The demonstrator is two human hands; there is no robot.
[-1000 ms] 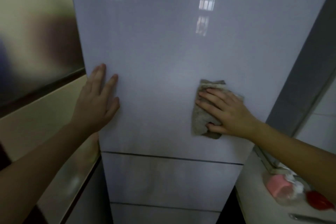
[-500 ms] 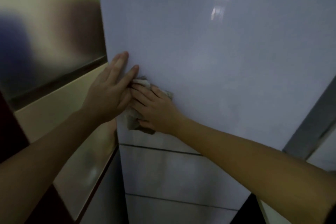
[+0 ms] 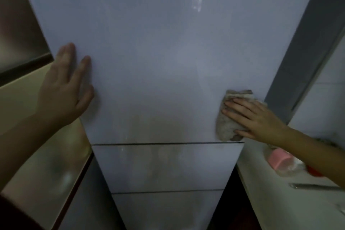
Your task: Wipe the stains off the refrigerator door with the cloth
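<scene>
The pale glossy refrigerator door (image 3: 158, 52) fills the middle of the head view. A crumpled grey cloth (image 3: 226, 123) is pressed flat against the door's lower right corner, just above the seam to the drawer below. My right hand (image 3: 255, 119) lies over the cloth with fingers spread, pinning it to the door. My left hand (image 3: 65, 87) rests flat on the door's left edge with fingers apart, holding nothing. A faint dull smear shows low on the door near the seam.
Two drawer fronts (image 3: 164, 166) sit under the door. A beige wall panel (image 3: 22, 108) stands close on the left. On the right a white counter (image 3: 280, 201) carries a pink object (image 3: 280, 160), something red and a knife (image 3: 315, 186).
My right hand has swept the cloth from the door's left edge, next to my left hand, across to the lower right corner. My left hand has stayed on the left edge.
</scene>
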